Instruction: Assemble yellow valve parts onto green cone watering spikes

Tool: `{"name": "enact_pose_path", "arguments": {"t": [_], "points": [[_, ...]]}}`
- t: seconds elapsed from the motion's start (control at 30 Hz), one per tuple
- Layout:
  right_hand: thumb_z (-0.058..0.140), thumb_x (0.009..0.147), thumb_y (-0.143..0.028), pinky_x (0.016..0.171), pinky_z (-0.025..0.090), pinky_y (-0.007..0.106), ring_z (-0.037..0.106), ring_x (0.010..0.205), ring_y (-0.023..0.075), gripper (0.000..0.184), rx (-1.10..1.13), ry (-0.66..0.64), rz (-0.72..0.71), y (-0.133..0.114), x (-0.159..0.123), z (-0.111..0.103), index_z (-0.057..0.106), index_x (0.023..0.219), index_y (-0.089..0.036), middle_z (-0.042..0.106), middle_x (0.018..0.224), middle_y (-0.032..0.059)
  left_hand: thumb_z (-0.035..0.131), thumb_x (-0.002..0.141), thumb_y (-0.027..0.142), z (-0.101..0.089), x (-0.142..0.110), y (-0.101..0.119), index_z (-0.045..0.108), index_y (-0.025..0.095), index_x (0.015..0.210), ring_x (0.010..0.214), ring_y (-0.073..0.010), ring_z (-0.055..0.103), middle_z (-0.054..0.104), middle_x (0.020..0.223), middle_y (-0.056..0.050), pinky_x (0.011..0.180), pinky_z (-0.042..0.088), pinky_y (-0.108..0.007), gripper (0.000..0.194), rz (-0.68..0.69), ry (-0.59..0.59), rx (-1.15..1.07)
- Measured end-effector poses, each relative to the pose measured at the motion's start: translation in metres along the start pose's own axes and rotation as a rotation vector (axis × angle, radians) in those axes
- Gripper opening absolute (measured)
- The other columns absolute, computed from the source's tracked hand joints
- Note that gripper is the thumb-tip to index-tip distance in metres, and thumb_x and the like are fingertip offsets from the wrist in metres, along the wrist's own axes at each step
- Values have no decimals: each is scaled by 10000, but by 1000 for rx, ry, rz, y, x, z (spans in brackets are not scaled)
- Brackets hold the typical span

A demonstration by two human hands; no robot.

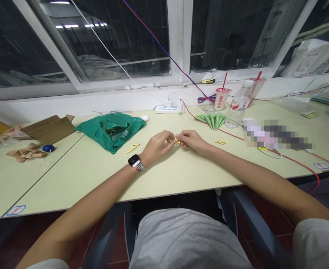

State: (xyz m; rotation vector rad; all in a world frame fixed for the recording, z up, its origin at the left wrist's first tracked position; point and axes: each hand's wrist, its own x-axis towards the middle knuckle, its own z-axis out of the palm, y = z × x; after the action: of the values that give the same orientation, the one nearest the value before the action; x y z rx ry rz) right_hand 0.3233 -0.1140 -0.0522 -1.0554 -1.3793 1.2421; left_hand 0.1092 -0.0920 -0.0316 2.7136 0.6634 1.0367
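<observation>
Close together over the middle of the table [164, 175], my left hand [157, 146] and my right hand [191, 141] pinch a small yellow plastic piece [177, 142] between their fingertips. The fingers cover most of it, so its full shape is hidden. Left of my left hand lies a small group of yellow plastic pieces [133, 148]. To the right of my right hand rests another small yellow piece [220, 142]. A watch [134, 160] with a patterned strap is on my left wrist.
A torn green plastic bag [94, 130] lies left, near a cardboard box [49, 129] and wooden toys [27, 152]. Behind stands a power strip [170, 109]. Green cone-shaped pieces [213, 120], a lidded cup [222, 99] and a water bottle [235, 110] stand right. A red cable [287, 158] crosses the table.
</observation>
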Motion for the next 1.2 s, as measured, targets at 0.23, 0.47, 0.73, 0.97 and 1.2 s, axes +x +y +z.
{"name": "enact_pose_path", "arguments": {"t": [0.23,0.47,0.73,0.97,1.2], "points": [[863,712,-736,460,391,229,503,490,81,609,37,-15,-3,-1,-5,9,602,692,-187,578,606,-22,608,1050,450,-4,-4,3,642,207,1029,824,-210,663,699,935,-65,783,501,-354,246,99,1,110],[903,704,-665,474,405,234,510,517,88,556,89,-54,38,-3,-7,7,634,698,-179,583,623,-14,546,1078,410,-4,-5,1,649,213,991,820,-209,667,699,915,-73,768,506,-355,239,85,9,126],[877,715,-678,478,371,248,491,492,101,553,29,-77,-35,-3,-7,2,609,671,-197,557,568,-26,521,1086,402,-1,-7,5,675,212,1016,811,-200,669,699,895,-73,766,520,-347,254,57,-27,50],[876,743,-615,507,375,248,509,527,106,492,5,-98,-112,-3,-9,3,610,720,-201,569,594,-35,587,1059,398,1,-7,6,667,203,872,766,-173,657,726,858,-50,729,496,-323,282,-86,47,-125],[905,727,-548,556,456,265,575,566,117,463,-43,-181,-156,-7,-16,4,604,838,-215,636,717,-33,613,1010,524,2,-4,2,576,191,706,595,-133,487,574,627,16,580,371,-282,452,-342,-36,-409]]}}
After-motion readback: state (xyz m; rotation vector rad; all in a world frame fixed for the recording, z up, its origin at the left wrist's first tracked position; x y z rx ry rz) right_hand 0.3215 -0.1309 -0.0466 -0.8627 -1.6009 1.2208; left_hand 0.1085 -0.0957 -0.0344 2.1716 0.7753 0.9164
